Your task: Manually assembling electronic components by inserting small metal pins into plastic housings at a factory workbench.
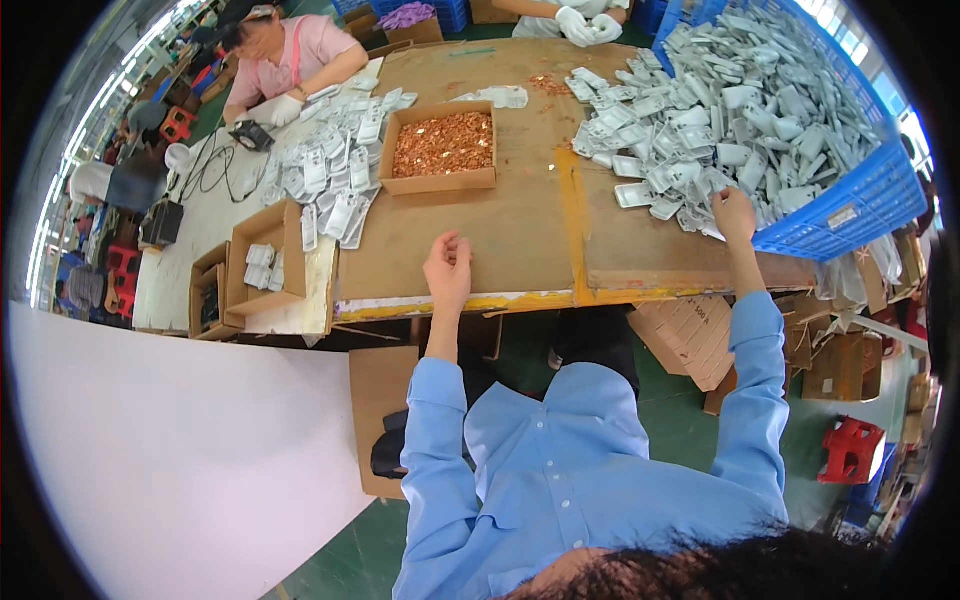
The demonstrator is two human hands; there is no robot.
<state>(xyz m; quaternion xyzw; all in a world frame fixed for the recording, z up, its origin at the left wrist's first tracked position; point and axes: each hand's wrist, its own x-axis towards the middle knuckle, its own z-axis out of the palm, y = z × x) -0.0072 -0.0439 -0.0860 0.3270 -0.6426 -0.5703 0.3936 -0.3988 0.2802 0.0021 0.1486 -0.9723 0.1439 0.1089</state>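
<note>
My left hand [448, 270] is over the brown tabletop [510, 240] near its front edge, fingers loosely curled and no object visible in them. To the right, my right hand [735, 214] reaches the near edge of a large heap of pale grey plastic casings [690, 130]. Its fingers are bent down and closed on a casing, which they largely cover. The heap spills from a tilted blue plastic crate [850, 215]. Between the heap and a smaller spread of similar casings [350, 175] is a shallow cardboard box [440, 185] filled with small copper-coloured pieces.
Small cardboard boxes [268, 258], one with grey parts, stand at the table's left. A person in pink [300, 60] works at the far left with white gloves; another person's gloved hands [588, 27] show across the table. A large white panel [180, 440] lies at lower left.
</note>
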